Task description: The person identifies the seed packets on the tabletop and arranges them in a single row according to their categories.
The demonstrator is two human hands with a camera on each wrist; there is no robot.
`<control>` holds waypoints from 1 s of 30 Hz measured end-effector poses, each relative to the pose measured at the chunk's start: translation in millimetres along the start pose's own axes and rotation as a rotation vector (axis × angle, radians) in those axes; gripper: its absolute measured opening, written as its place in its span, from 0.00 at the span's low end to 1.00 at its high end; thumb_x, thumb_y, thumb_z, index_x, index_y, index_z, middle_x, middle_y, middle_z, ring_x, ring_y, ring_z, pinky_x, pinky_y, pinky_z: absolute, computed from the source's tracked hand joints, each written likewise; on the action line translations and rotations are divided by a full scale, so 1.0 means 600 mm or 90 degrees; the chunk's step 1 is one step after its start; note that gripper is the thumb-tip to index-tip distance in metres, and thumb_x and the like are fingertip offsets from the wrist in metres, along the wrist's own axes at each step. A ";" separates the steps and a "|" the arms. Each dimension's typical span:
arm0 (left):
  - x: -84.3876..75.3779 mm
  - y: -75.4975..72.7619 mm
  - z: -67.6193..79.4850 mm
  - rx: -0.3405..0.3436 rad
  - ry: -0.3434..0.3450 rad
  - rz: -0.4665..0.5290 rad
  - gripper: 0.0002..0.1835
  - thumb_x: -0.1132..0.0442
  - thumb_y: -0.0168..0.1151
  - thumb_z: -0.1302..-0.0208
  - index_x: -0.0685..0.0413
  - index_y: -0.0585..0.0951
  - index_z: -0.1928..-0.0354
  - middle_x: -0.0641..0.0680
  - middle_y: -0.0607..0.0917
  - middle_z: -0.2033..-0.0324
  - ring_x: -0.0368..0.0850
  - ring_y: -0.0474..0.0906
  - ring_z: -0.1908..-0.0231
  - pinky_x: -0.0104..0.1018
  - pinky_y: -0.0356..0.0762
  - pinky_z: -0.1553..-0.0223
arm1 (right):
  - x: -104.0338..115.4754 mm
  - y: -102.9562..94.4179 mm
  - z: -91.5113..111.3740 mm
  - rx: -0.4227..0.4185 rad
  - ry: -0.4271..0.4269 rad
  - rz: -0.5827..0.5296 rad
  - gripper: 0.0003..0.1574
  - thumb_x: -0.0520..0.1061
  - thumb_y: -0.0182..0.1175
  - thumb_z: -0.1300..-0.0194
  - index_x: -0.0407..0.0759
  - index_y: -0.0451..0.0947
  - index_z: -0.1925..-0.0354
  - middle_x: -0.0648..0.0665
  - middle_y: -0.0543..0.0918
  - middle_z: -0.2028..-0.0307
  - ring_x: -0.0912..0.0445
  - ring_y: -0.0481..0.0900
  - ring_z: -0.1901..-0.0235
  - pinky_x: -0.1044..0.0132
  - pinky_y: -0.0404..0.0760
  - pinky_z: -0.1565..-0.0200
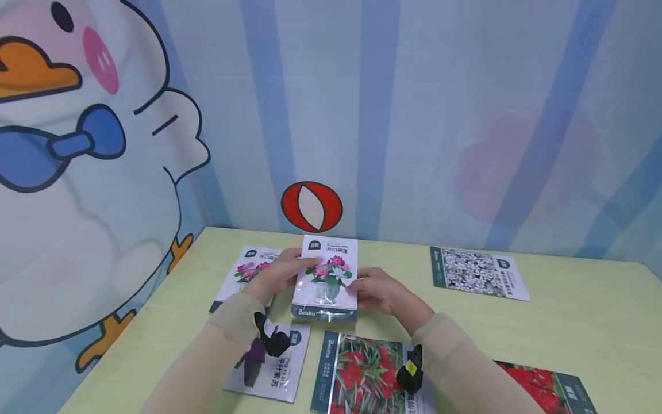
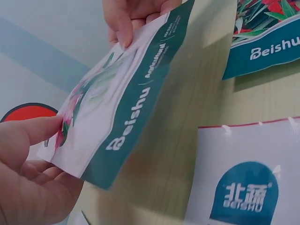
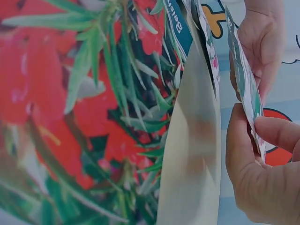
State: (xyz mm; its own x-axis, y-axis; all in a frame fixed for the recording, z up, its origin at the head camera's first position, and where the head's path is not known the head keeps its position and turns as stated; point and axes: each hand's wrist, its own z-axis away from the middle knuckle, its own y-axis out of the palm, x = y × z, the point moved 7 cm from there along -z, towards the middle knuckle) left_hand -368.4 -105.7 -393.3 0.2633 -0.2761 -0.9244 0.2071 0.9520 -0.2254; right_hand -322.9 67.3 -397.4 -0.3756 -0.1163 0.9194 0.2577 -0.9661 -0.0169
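A white seed packet (image 1: 327, 296) with pink flowers in a glass bowl is held up between both hands, over the back of the table. My left hand (image 1: 281, 273) pinches its left edge, thumb across the front. On the opposite edge, the thumb and fingers of my right hand (image 1: 380, 292) grip the packet. Its green lower band (image 2: 136, 117) faces the left wrist camera, and the right wrist view catches the packet (image 3: 244, 77) nearly edge-on. Partly behind my left hand lies a matching flower packet (image 1: 247, 267).
On the pale table (image 1: 393, 259) lie a purple-leaf packet (image 1: 289, 368), a large red-flower packet (image 1: 362, 368), another red packet (image 1: 543, 385) partly under the right sleeve, and a white-flower packet (image 1: 478, 273) at back right. A printed cloth backdrop (image 1: 331, 115) stands behind the table.
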 end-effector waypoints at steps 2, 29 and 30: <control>0.002 -0.007 0.000 -0.010 -0.013 -0.011 0.24 0.55 0.59 0.36 0.57 0.71 0.40 0.58 0.82 0.54 0.47 0.80 0.60 0.38 0.77 0.53 | 0.000 0.003 -0.001 0.002 -0.001 0.013 0.22 0.31 0.53 0.39 0.28 0.68 0.46 0.40 0.81 0.68 0.56 0.78 0.75 0.67 0.80 0.74; 0.018 -0.067 0.002 -0.085 -0.042 -0.120 0.21 0.69 0.52 0.34 0.66 0.69 0.39 0.63 0.74 0.45 0.50 0.73 0.54 0.44 0.71 0.45 | -0.012 0.035 -0.022 -0.031 -0.039 0.065 0.20 0.26 0.56 0.43 0.31 0.68 0.51 0.37 0.80 0.71 0.55 0.76 0.80 0.67 0.80 0.77; 0.018 -0.067 0.003 -0.090 -0.042 -0.125 0.21 0.69 0.53 0.34 0.65 0.70 0.40 0.63 0.74 0.45 0.51 0.73 0.54 0.44 0.71 0.45 | -0.012 0.035 -0.023 -0.035 -0.038 0.069 0.20 0.26 0.56 0.43 0.31 0.68 0.52 0.37 0.80 0.71 0.55 0.76 0.80 0.68 0.80 0.77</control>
State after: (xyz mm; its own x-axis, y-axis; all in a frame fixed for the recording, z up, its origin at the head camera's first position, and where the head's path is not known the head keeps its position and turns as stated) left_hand -372.4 -147.5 -393.7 0.2934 -0.4619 -0.8370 0.1287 0.8867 -0.4441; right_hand -326.7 44.5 -409.9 -0.2940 -0.2090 0.9327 0.2447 -0.9597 -0.1379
